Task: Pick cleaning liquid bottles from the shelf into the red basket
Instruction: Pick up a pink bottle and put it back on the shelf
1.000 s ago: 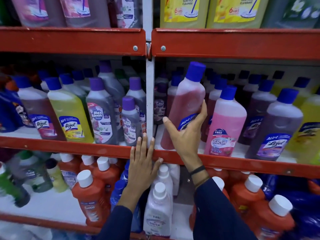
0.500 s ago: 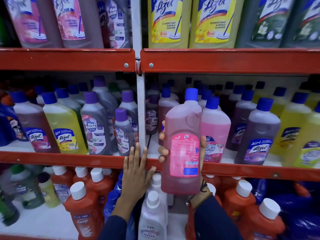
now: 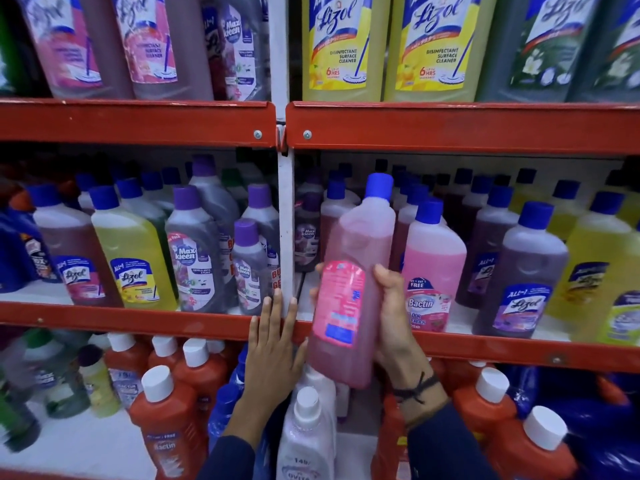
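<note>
My right hand (image 3: 393, 327): wrapped around the lower half of the pink bottle (image 3: 349, 282), thumb on the right edge, fingertips (image 3: 317, 292) showing past the left edge — a firm grasp
My left hand (image 3: 275, 344): flat and spread, holding nothing, fingers lying on the red front rail of the middle shelf (image 3: 138, 320) where it meets the white upright post (image 3: 285, 216)
Pink bottle: clear of the shelf, in front of it, tilted a little with its blue cap (image 3: 379, 184) leaning to the right; the back label faces me, pink with a blue patch low down, its print too blurred to read
Position of the bottle: its base hangs below the red rail, in front of the white bottle (image 3: 306, 434) on the lower shelf; its cap stands before the dark rows of blue-capped bottles
Neighbour on the right: a paler pink Bactin bottle (image 3: 433, 271), on the middle shelf, just beside my right thumb
Further right: a purple Lizol bottle (image 3: 519, 282), then yellow ones at the edge
Left bay, middle shelf: a yellow Lizol bottle (image 3: 133, 258) and grey Max Kleen bottles (image 3: 195, 261) with purple caps
Lower shelf: orange bottles with white caps (image 3: 166, 420) on both sides of my arms
Top shelf: large yellow Lizol bottles (image 3: 341, 46) side by side above the right bay
My wrist: a dark band (image 3: 414, 388) above a dark blue sleeve (image 3: 443, 445)
Red basket: not in my view
</note>
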